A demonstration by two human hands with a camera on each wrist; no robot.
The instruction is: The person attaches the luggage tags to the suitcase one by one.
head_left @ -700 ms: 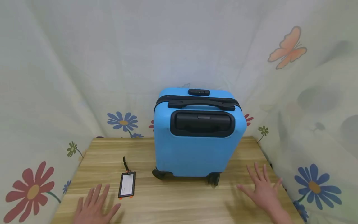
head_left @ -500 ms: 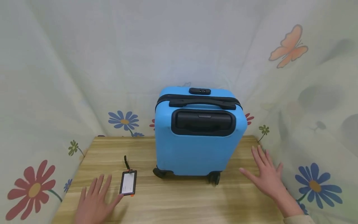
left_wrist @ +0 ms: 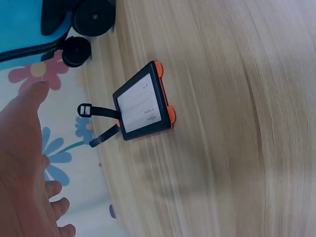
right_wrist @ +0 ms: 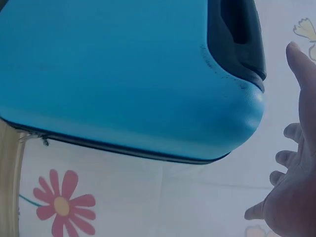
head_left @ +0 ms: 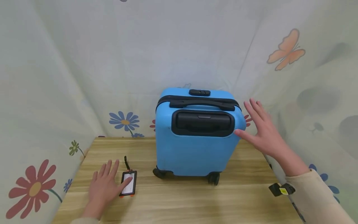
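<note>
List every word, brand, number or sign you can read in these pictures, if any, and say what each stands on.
No text is readable.
Card in the luggage tag: small printed lines, too blurred to read.
Yellow label by the right sleeve: any marks too small to read.
Lock on the blue suitcase: any digits too small to read.

My left hand [head_left: 104, 186] hangs low, fingers [head_left: 108, 169] straight, thumb [head_left: 124, 184] splayed; my right hand [head_left: 264, 134] sits higher, fingers extended, thumb apart, its forearm [head_left: 292, 162] slanting inward
</note>
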